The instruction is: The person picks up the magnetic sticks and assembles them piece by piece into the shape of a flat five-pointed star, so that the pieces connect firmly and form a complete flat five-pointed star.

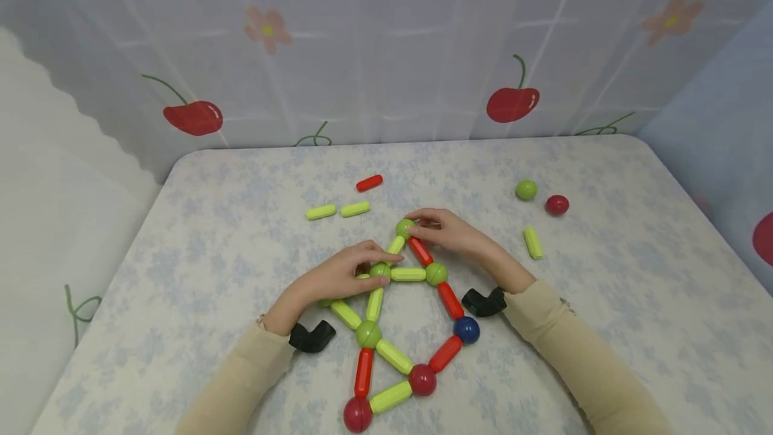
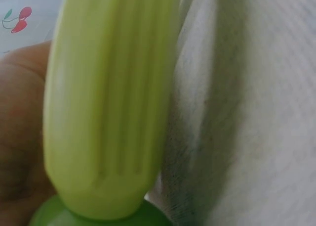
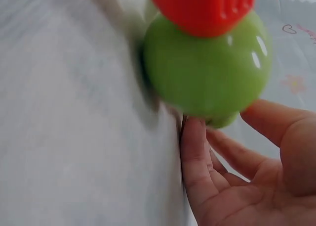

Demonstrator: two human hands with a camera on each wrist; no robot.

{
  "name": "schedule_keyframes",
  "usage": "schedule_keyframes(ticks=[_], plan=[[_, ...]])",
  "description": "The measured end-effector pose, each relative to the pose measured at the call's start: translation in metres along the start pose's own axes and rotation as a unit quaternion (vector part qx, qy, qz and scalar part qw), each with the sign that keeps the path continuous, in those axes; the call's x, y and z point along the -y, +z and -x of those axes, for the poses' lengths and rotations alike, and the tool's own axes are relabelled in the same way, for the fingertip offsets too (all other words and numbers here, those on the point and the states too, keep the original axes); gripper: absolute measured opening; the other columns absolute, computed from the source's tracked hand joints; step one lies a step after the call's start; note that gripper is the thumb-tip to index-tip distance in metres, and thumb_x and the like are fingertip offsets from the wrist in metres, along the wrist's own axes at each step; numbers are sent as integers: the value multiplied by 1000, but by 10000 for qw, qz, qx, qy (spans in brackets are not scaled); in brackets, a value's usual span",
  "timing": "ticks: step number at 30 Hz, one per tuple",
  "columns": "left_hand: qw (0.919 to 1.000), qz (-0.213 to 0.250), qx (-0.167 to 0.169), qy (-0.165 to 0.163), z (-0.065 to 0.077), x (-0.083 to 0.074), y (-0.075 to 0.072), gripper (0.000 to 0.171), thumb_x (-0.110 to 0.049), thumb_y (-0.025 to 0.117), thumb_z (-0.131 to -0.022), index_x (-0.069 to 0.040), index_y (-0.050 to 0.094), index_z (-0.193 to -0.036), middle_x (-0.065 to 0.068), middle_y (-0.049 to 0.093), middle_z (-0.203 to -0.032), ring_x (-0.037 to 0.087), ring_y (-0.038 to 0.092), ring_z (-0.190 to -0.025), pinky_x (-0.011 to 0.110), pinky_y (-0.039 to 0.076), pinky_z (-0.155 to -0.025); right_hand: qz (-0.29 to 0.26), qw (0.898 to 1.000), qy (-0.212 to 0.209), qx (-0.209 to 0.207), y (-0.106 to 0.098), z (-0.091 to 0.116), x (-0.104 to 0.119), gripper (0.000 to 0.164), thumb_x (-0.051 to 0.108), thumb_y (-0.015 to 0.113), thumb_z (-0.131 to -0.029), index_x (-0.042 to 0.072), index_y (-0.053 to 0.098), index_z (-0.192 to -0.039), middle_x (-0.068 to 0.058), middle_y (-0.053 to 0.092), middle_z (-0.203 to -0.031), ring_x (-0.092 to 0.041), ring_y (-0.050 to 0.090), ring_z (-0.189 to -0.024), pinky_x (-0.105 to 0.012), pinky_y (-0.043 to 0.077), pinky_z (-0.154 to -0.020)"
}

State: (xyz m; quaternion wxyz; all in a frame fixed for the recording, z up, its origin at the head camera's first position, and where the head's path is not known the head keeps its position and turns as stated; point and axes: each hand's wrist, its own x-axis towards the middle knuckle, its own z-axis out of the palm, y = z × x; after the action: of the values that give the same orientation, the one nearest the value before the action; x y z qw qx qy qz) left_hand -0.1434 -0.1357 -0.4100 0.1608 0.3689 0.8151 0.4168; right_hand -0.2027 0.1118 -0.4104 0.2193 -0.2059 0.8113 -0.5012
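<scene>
A flat frame of yellow-green and red toy rods joined by balls lies on the table. My left hand (image 1: pixel 338 274) pinches a green ball (image 1: pixel 380 274) on its left side between thumb and fingers. At the frame's far tip, my right hand (image 1: pixel 453 230) grips another green ball (image 1: pixel 404 228), from which a red rod (image 1: pixel 421 251) runs to a green ball (image 1: pixel 437 274). Large in the left wrist view, a yellow-green rod (image 2: pixel 111 97) hides most of that hand. In the right wrist view, a green ball (image 3: pixel 207 67) stands before the curled fingers (image 3: pixel 195 157).
A loose red rod (image 1: pixel 370 183) and two yellow-green rods (image 1: pixel 355 209) lie beyond the frame. Farther right are a green ball (image 1: pixel 527 189), a red ball (image 1: pixel 557 205) and a yellow-green rod (image 1: pixel 533 243). A curtain (image 1: pixel 386 52) hangs behind the table (image 1: pixel 211 220).
</scene>
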Motion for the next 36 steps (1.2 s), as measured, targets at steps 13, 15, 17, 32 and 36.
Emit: schedule_keyframes(ticks=[13,15,17,32,36], plan=[[9997,-158,37,-207,6,-5,7,38,-21,62,-92,-11,59,-129,-2,48,-94,14,43,-74,27,39,-63,122,9998,-21,149,-17,88,-18,35,13,56,-95,-6,52,-124,-11,62,-91,-24,61,-77,-32,50,-71],[9995,-262,41,-170,6,-5,6,38,-22,62,-92,-12,59,-129,-2,48,-93,13,42,-74,27,39,-63,105,9997,39,198,-16,101,-19,34,12,57,-95,-5,53,-124,-10,62,-90,-23,60,-76,-31,50,-70],[9991,-391,37,-127,5,-6,3,39,-22,63,-91,-12,59,-129,-2,48,-94,14,43,-75,27,40,-64,71,9996,64,267,-15,112,-19,33,12,56,-95,-4,54,-123,-9,62,-89,-23,59,-76,-30,49,-69],[9907,-1077,826,23,-51,-21,-41,48,-13,61,-92,-6,48,-137,12,42,-132,27,42,-120,42,36,-97,360,9984,19,432,4,138,-20,24,19,60,-93,2,63,-110,-2,58,-83,-16,53,-71,-25,44,-63],[9825,-1336,1289,-181,-69,-22,-39,47,-11,59,-92,-10,48,-138,9,41,-136,22,39,-123,37,34,-98,788,9965,-37,273,13,140,-14,27,29,66,-88,7,64,-103,2,55,-78,-12,49,-65,-24,40,-58]])
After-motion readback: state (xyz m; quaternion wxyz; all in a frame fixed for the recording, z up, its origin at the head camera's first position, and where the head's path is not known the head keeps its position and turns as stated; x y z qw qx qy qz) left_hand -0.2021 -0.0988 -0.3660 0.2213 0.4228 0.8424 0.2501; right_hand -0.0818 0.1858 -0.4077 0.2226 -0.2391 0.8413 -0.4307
